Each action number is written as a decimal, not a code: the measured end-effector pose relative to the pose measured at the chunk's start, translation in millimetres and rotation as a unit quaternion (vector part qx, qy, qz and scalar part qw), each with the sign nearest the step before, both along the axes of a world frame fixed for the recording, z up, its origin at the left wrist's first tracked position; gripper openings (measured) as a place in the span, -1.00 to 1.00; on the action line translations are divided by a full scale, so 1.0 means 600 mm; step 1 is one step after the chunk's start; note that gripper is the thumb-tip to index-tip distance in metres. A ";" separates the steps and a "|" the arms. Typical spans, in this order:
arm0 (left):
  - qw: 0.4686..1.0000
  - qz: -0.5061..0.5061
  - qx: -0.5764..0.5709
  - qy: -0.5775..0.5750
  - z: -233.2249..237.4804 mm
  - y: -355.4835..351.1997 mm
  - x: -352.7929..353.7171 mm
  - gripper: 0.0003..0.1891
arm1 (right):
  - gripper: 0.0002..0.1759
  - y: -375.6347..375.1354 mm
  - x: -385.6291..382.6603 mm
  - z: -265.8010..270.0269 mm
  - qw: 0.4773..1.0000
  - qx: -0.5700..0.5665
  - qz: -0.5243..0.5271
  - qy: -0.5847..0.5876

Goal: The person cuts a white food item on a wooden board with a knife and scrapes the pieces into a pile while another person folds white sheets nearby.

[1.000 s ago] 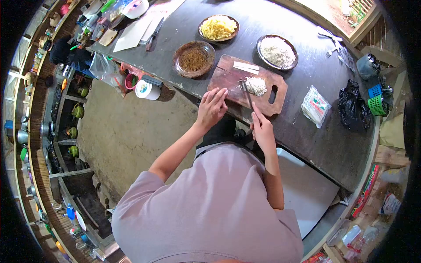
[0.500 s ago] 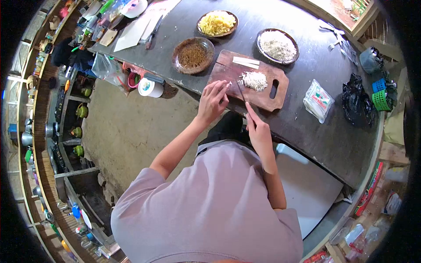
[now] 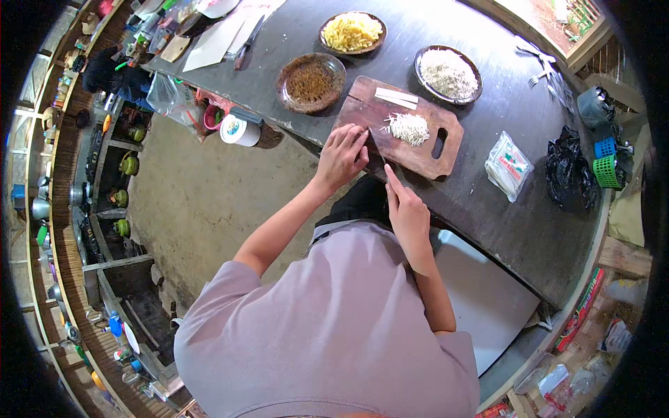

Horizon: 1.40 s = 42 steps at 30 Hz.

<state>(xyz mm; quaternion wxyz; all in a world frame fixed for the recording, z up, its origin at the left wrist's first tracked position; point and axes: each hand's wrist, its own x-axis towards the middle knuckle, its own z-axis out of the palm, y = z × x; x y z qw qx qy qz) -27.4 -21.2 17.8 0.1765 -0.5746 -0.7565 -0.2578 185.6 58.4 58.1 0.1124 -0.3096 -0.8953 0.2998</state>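
A wooden cutting board (image 3: 425, 160) lies near the table's edge. On it are a heap of thin white shreds (image 3: 408, 129) and several flat white strips (image 3: 396, 97). My left hand (image 3: 341, 155) rests at the board's near left side, fingers bent and drawn together; whatever is under the fingertips is hidden. A knife (image 3: 377, 147) is in my right hand (image 3: 408, 209), its forefinger stretched along the tool. The blade points away from me, its tip close to my left fingertips.
Behind the board stand a brown plate of dark crumbs (image 3: 282, 90), a plate of yellow pieces (image 3: 352, 33) and a plate of whitish shreds (image 3: 447, 74). A white plastic packet (image 3: 507, 167) and black bag (image 3: 570, 161) lie right. Forks (image 3: 540, 63) rest farther back.
My right hand has shifted slightly left, bringing the knife closer to my left fingertips. A pale bit that showed at those fingertips is now hard to see. The view has moved slightly.
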 end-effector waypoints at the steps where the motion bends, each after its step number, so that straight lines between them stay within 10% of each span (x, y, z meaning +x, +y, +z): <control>1: 1.000 0.002 -0.002 0.005 0.001 0.001 0.000 -0.62 | -0.49 0.000 -0.001 0.000 1.000 0.004 0.000 0.005; 42: 0.999 0.019 -0.011 0.027 -0.022 -0.012 0.006 -0.49 | -0.52 0.002 -0.029 0.043 0.990 -0.137 -0.008 0.028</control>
